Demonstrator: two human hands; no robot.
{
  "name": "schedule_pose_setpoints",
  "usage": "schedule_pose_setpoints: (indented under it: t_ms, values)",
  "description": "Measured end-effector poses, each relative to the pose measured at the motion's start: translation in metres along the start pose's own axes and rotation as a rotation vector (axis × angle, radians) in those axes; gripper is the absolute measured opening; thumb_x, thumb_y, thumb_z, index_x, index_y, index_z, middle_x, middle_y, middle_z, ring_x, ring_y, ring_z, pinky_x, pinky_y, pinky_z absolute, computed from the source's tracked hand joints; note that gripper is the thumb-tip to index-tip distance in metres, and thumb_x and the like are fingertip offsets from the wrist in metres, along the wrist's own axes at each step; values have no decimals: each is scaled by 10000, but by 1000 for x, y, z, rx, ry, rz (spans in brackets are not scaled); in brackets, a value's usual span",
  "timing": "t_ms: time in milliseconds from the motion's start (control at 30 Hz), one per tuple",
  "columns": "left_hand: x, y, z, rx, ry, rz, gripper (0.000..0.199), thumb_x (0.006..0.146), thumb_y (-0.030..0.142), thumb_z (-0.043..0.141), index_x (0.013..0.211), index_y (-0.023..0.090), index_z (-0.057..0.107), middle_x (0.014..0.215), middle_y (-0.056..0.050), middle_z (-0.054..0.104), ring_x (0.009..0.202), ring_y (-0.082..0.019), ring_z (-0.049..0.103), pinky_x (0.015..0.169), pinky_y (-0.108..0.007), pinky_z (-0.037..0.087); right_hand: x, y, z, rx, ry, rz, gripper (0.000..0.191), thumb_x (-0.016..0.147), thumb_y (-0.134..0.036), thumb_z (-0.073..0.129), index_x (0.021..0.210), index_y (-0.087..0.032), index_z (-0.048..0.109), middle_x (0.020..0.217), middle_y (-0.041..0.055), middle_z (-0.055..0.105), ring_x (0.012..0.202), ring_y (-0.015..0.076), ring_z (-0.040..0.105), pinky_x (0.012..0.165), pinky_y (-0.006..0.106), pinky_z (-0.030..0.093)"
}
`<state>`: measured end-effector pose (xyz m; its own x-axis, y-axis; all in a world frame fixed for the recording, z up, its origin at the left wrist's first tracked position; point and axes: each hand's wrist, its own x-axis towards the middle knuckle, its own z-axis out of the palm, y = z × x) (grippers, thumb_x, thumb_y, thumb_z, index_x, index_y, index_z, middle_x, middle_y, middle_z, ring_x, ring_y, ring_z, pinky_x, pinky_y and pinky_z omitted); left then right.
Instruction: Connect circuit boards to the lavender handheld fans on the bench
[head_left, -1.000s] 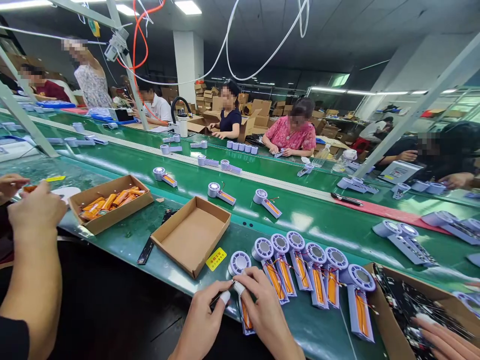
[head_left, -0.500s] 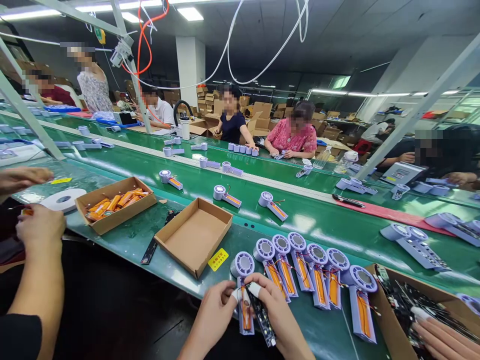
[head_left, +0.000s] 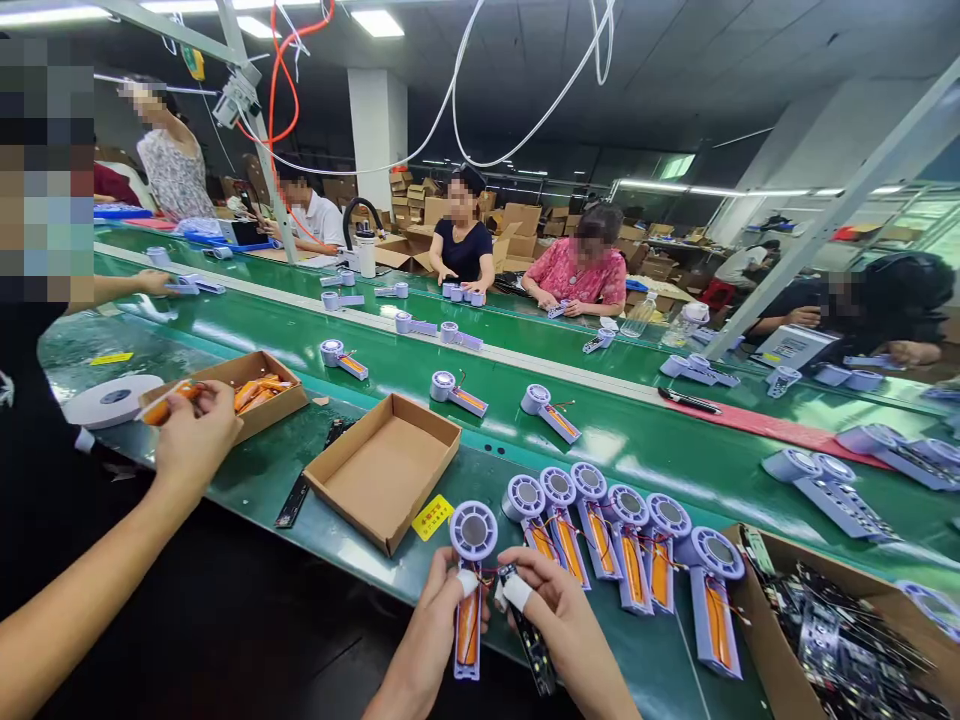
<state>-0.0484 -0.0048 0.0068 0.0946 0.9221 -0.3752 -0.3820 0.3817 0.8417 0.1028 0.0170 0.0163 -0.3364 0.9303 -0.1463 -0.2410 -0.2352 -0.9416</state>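
My left hand (head_left: pixel 421 625) is closed around the handle of a lilac handheld fan (head_left: pixel 473 530), its round head upright above the fingers. An orange battery with thin wires lies in the fan's open handle. Between the fingers of my right hand (head_left: pixel 574 625) is a narrow black circuit board (head_left: pixel 535 652), tilted downward. Thin red wires span the small gap between the fan and the board. White coverings wrap both thumbs. Just right of my hands, several similar open fans (head_left: pixel 627 505) stand in a row on the green bench.
An open carton of black circuit boards (head_left: pixel 840 640) sits at the right. To the left are an empty cardboard tray (head_left: pixel 382 470) and a box of orange batteries (head_left: pixel 262 395), where a co-worker's hand (head_left: pixel 196 425) holds a battery. Fans lie along the green conveyor (head_left: pixel 637 420).
My hands have moved apart slightly, with the fan now lifted in my left hand. At left, the co-worker's arm has reached over the battery box. The hand in the right-hand carton is gone.
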Motion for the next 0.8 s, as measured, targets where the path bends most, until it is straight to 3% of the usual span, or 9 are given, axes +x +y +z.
schedule_pose_setpoints:
  t_ms: [100, 200, 333, 600, 800]
  values:
    - [-3, 0, 0, 95, -39, 67, 318, 905, 436, 499, 1136, 219, 478, 1015, -29, 660, 957, -184, 628, 864, -305, 460, -1, 0, 0, 10, 70, -6, 303, 777, -413, 729, 979, -199, 660, 774, 13, 649, 716, 152, 574, 706, 270, 450]
    - [-6, 0, 0, 249, -70, 184, 384, 887, 401, 571, 1199, 226, 432, 1276, -73, 582, 1200, -202, 533, 1047, -325, 363, -3, 5, 2, 98, 121, -13, 289, 774, -398, 723, 996, -219, 677, 897, 31, 674, 842, 179, 596, 799, 286, 455]
    - [-3, -4, -5, 383, -2, 256, 344, 917, 369, 513, 1209, 209, 429, 1312, -112, 558, 1212, -221, 517, 1051, -360, 362, -7, 8, 4, 104, 92, -17, 302, 792, -392, 700, 1041, -225, 661, 976, 47, 672, 880, 194, 601, 822, 308, 457]
    - [-1, -11, -9, 344, 74, 269, 315, 939, 388, 456, 1197, 206, 458, 1251, -101, 609, 1129, -217, 576, 978, -342, 412, -5, 1, 13, -82, 150, -47, 447, 716, -281, 715, 1129, -221, 556, 963, 46, 667, 832, 187, 612, 763, 304, 483]
    - [-6, -2, -4, 357, -17, 290, 416, 856, 305, 625, 1228, 231, 452, 1300, -80, 576, 1200, -214, 545, 1017, -314, 407, -7, -4, 15, 7, 169, -47, 401, 748, -319, 723, 1089, -216, 539, 982, 68, 679, 865, 215, 647, 806, 347, 501]
